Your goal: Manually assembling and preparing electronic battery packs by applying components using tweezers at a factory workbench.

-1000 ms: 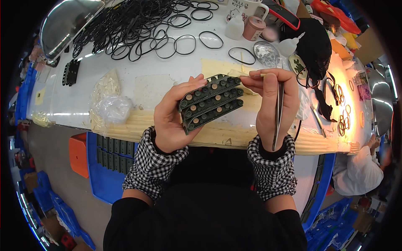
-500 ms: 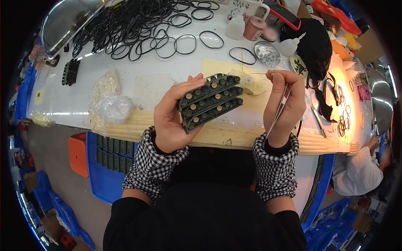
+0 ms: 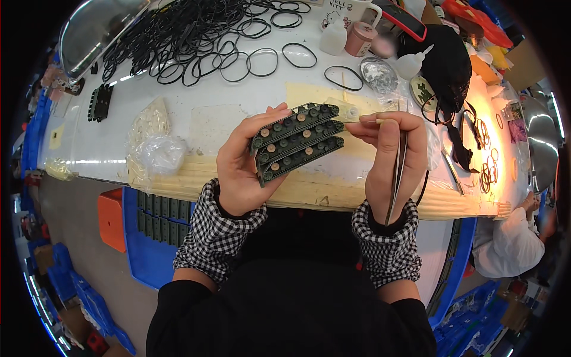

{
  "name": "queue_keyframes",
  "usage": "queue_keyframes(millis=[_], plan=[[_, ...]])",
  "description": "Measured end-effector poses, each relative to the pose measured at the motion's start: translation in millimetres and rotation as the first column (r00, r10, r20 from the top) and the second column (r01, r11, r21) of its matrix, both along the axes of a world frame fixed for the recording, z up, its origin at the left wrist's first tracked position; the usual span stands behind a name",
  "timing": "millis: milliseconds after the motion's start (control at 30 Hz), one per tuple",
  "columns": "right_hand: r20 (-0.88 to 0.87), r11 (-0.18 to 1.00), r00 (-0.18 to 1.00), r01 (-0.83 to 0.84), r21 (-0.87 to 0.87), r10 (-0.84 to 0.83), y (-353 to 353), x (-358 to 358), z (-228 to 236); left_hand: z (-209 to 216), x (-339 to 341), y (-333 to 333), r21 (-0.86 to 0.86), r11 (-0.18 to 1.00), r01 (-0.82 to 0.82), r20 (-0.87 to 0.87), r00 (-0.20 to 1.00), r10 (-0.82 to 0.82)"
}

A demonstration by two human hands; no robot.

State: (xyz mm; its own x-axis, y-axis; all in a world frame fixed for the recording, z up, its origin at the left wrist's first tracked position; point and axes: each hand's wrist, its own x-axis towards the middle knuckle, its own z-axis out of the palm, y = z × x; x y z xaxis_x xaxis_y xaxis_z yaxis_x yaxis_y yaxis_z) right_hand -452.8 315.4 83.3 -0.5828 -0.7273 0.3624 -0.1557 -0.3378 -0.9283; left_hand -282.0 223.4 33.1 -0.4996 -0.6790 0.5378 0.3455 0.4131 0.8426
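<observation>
My left hand (image 3: 237, 163) is closed around three dark green toy-tank track assemblies (image 3: 300, 132), stacked in a fan. Rows of round wheels show along their sides, a few with copper-coloured centres. My right hand (image 3: 386, 154) pinches a thin needle-like stick (image 3: 370, 122) between thumb and forefinger. The stick's tip points left at the right end of the assemblies; whether it touches them I cannot tell. Metal tweezers (image 3: 398, 178) are also held in that hand, lying along the palm with their points upward.
A heap of black rubber bands (image 3: 178, 35) covers the table's far left. Another track piece (image 3: 100, 102) lies at left, near a clear plastic bag (image 3: 162, 154). Squeeze bottles (image 3: 410, 64), a mug (image 3: 351, 12) and a foil dish (image 3: 379, 75) stand far right. Blue trays (image 3: 143, 262) flank my lap.
My right hand has moved left and slightly down, bringing the thin stick's tip to the track assemblies. The left hand has barely shifted.
</observation>
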Motion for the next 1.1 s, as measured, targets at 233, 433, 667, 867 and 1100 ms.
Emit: queue_keyframes(millis=[233,433,667,867,1100], plan=[[-0.037,0.999,0.999,-0.007,0.042,0.008,-3,-1,0,0,5,-3,-0.094,0.996,0.002,0.102,0.995,0.007],[-0.053,0.999,0.998,0.016,0.029,-0.015,-4,-2,-4,0,3,-3,-0.087,0.996,-0.023,0.061,0.998,0.028],[-0.59,0.92,0.732,0.39,-0.046,-0.34,-10,-32,-18,-1,0,-3,-0.07,0.997,-0.024,0.022,0.999,0.026],[-0.813,0.915,0.501,0.394,-0.091,-0.296,-10,-31,-15,-4,2,-2,-0.038,0.999,-0.029,0.014,0.999,0.029],[-0.181,1.0,0.983,0.028,-0.005,-0.029,8,-7,-5,-7,4,-2,0.013,1.0,-0.008,0.024,1.0,0.007]])
